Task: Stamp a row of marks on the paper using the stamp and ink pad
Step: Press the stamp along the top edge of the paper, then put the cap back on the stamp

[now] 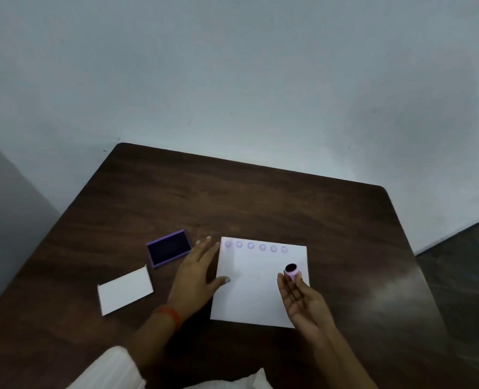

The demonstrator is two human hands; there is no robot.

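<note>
The row of marks is well under way: six round, pale purple marks [256,246] lie in a line along the far edge of the paper [258,293], from its far left corner toward the right, with some free space left at the right end. The right hand [303,297] holds the stamp [292,270] lifted over the right part of the sheet. Its fingers [284,284] are closed around the small pink cylinder, and the dark, inked round face is turned up toward the camera. I judge that the person is checking the face between two prints.

The left hand [197,272] lies flat and open and holds nothing. Its palm rests on the bench [260,197] at the left edge of the paper, and the thumb presses on the sheet to keep it in place.

The next move calls for turning the face down and placing it just right of the last mark, on the same line. If the face looks dry, it first needs the ink pad [169,248]. This is a low purple rectangular tray with a dark, matte cushion, open, just left of the left hand. A white rectangular card [125,290], maybe the lid, lies nearer the left front edge of the bench. The bench is dark brown wood grain, slightly glossy, with rounded corners.
</note>
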